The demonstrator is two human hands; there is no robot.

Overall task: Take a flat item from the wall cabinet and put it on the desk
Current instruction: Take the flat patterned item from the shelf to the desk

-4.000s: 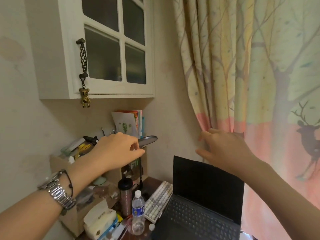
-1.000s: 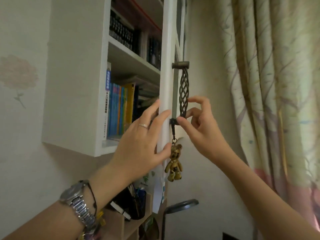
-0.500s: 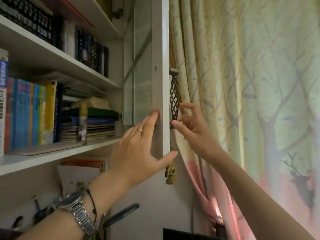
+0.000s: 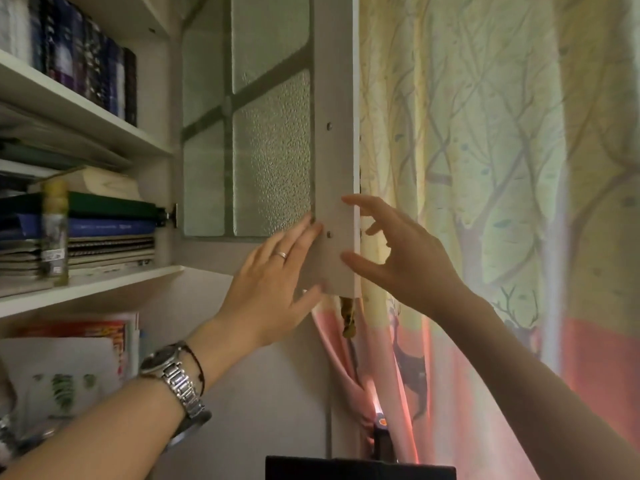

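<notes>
The white wall cabinet stands open, its frosted-glass door [image 4: 332, 140] swung wide to the right. My left hand [image 4: 273, 282] lies flat against the door's inner lower corner, fingers spread. My right hand [image 4: 398, 258] hovers just past the door's edge, fingers apart and holding nothing. On the lower shelf [image 4: 90, 284] lies a stack of flat books and notebooks [image 4: 107, 233], left of my hands. Upright dark books [image 4: 90, 67] fill the shelf above. The desk surface is out of view.
A tree-patterned curtain [image 4: 485, 168] hangs close behind the open door on the right. A small bear charm [image 4: 348, 317] dangles below the door. Papers and books [image 4: 69, 368] stand under the cabinet at left. The laptop's top edge [image 4: 360, 471] shows at the bottom.
The door has swung further open toward the curtain. My right hand has let go of the twisted handle and spread its fingers. My left hand stays on the door.
</notes>
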